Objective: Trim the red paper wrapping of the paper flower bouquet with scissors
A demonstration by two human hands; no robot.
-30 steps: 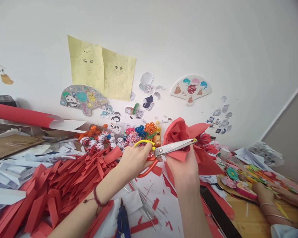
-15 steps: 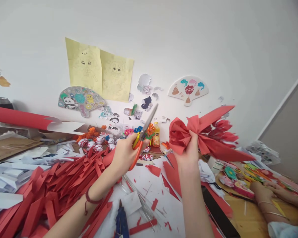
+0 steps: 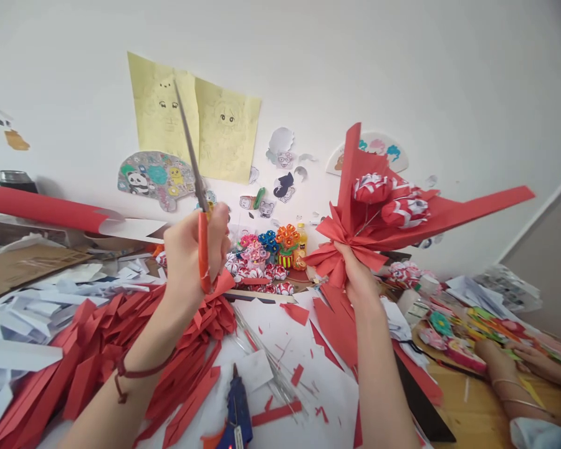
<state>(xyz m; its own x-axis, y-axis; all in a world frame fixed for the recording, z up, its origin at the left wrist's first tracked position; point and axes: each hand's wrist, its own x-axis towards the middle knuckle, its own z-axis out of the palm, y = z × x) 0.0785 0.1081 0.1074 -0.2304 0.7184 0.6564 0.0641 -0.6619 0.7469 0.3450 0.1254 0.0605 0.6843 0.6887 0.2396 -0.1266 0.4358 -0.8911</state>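
My left hand (image 3: 191, 255) is closed round the orange handles of a pair of scissors (image 3: 189, 140), whose blades point up in front of the wall. In my right hand (image 3: 358, 274) is a paper flower bouquet (image 3: 341, 240), gripped at its gathered neck. Its red paper wrapper spreads up and to the right, and red-and-white paper flowers (image 3: 404, 212) show inside it. Under my left forearm lies a heap of folded red paper strips (image 3: 93, 337). A blue hot glue gun (image 3: 236, 405) rests on the white sheet between my arms.
White paper strips (image 3: 23, 330) lie at the left, below a red paper roll (image 3: 42, 212). Small handmade flowers (image 3: 255, 246) and a juice bottle (image 3: 300, 246) stand against the wall. Thin wires (image 3: 275, 355) and red scraps lie in the middle. Another person's hands (image 3: 495, 365) are at the right.
My left hand has moved up and left, swinging the scissors upright. My right hand has tilted the bouquet upward, so its flowers face me more and the gathered end points down.
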